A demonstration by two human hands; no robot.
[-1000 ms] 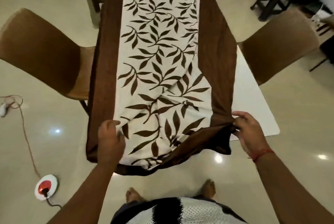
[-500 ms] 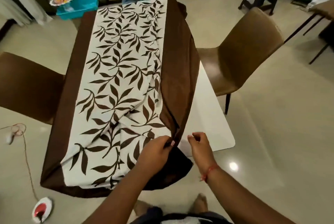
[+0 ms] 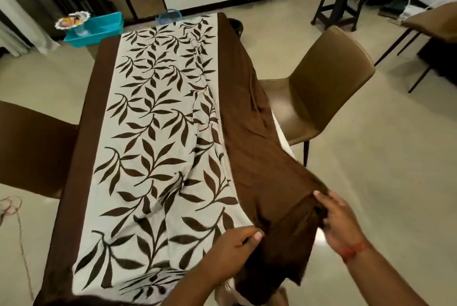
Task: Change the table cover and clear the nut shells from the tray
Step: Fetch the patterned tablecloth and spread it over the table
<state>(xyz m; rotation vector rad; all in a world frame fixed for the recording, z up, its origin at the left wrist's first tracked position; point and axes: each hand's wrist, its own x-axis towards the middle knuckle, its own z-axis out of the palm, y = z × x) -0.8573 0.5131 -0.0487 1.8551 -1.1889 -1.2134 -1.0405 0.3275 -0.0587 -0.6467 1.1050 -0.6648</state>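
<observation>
A table cover (image 3: 158,147), cream with dark leaf print and brown borders, lies along the table. Its right brown border is bunched in folds toward the near right corner. My left hand (image 3: 230,249) pinches the cloth at the near edge where cream meets brown. My right hand (image 3: 338,219), with a red thread at the wrist, grips the brown border at the near right corner. A thin strip of the white table top (image 3: 282,136) shows at the right edge. No tray of nut shells is in view on the table.
Brown chairs stand at the right (image 3: 321,88) and left (image 3: 32,147) of the table. A teal tub (image 3: 99,28) with a small dish sits past the far end. A dark stool (image 3: 343,1) and another chair (image 3: 435,23) stand at the far right.
The brown border has been drawn rightward over most of the bare white table top. My left hand slid right along the near edge, and both hands now hold the cover near its right corner.
</observation>
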